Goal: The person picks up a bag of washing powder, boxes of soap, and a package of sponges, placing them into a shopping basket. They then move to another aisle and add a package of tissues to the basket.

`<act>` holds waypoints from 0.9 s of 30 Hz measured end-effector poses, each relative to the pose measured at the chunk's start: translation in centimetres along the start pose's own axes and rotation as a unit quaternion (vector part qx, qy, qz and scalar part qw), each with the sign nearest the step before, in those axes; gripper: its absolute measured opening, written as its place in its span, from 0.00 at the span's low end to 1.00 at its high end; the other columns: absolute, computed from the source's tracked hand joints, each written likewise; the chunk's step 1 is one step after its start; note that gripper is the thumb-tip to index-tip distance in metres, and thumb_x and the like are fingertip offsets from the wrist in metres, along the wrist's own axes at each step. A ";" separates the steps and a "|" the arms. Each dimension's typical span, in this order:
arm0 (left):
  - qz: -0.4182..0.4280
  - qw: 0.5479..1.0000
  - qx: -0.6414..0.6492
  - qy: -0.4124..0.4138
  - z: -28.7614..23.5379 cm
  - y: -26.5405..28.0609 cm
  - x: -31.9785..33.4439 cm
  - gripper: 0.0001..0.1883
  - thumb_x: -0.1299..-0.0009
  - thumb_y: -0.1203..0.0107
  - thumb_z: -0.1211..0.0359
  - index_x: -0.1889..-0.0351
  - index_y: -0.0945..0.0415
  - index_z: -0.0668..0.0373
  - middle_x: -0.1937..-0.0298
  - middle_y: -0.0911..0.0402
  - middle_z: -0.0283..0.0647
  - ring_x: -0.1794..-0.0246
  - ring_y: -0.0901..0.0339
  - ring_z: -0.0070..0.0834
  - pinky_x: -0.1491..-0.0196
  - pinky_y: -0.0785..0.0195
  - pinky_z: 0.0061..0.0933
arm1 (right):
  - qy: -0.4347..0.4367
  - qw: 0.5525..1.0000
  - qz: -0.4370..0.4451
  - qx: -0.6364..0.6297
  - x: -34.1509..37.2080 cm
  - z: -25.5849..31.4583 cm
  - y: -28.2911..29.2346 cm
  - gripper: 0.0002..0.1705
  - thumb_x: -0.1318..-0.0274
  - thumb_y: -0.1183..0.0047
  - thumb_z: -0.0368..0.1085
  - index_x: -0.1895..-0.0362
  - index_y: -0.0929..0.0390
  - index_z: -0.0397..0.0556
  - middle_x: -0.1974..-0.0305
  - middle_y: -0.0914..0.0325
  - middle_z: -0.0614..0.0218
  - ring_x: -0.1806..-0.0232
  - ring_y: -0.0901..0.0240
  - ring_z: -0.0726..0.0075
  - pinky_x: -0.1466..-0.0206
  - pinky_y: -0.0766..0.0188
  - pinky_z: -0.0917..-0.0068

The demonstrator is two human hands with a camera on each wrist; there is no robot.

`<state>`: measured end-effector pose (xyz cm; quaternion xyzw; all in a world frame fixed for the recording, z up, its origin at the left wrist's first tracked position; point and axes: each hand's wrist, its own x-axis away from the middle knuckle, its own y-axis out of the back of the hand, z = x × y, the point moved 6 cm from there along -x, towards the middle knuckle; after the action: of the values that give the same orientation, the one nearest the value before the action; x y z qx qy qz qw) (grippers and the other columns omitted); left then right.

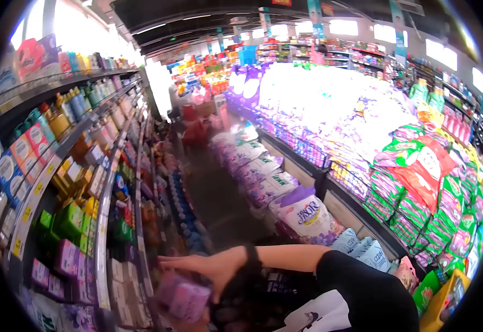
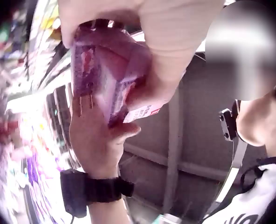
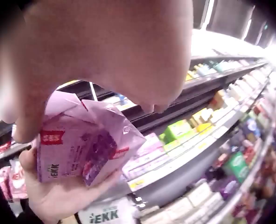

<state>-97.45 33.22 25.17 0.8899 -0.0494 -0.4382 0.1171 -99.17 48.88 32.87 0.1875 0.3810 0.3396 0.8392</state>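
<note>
A purple box (image 1: 189, 299) with angled facets and a floral print is held low in front of the left shelf. My left hand (image 3: 58, 203) grips it from beneath in the right wrist view, palm under the box and thumb at its side. Across the top, my right hand (image 1: 222, 271), with a black wristband, stretches its fingers straight to the left while its thumb lies along the box's edge. In the left wrist view both hands meet at the box (image 2: 112, 79). The left hand is hidden in the head view.
Tall shelves (image 1: 100, 238) of boxes and bottles run along the left, with similar purple boxes (image 1: 67, 257) on a lower tier. White-and-purple detergent bags (image 1: 302, 213) line the right side of the aisle (image 1: 205, 193). Behind them rises a large display of green and pink packs (image 1: 418, 205).
</note>
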 end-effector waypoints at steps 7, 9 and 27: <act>0.249 0.864 0.323 0.294 1.2 -17.9 3.4 0.48 0.57 0.34 0.72 0.43 0.57 0.62 0.49 0.37 0.43 0.49 0.35 0.30 0.51 0.38 0.28 | -0.265 0.916 -0.228 -0.199 18.9 -5.2 -2.2 0.58 0.63 0.37 0.37 0.35 0.68 0.52 0.43 0.48 0.61 0.41 0.50 0.68 0.41 0.49 0.72; 0.242 0.789 0.407 0.391 3.0 -21.7 7.6 0.41 0.53 0.36 0.73 0.43 0.50 0.63 0.50 0.35 0.40 0.51 0.34 0.28 0.52 0.37 0.27 | -0.364 0.830 -0.305 -0.292 24.4 -6.7 -4.3 0.52 0.59 0.41 0.32 0.36 0.65 0.54 0.43 0.48 0.63 0.41 0.49 0.69 0.40 0.47 0.72; 0.411 0.631 0.291 0.590 14.4 -34.3 37.3 0.28 0.37 0.58 0.46 0.56 0.27 0.62 0.57 0.25 0.40 0.57 0.28 0.26 0.55 0.35 0.28 | -0.425 0.340 -0.437 -0.717 44.1 -17.7 -24.4 0.18 0.48 0.55 0.47 0.57 0.29 0.50 0.59 0.27 0.67 0.57 0.31 0.68 0.52 0.34 0.65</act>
<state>-86.50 56.89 -20.60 0.8338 -0.4555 0.3111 0.0242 -81.18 64.19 -15.01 -0.5600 -0.3885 -0.0575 0.7295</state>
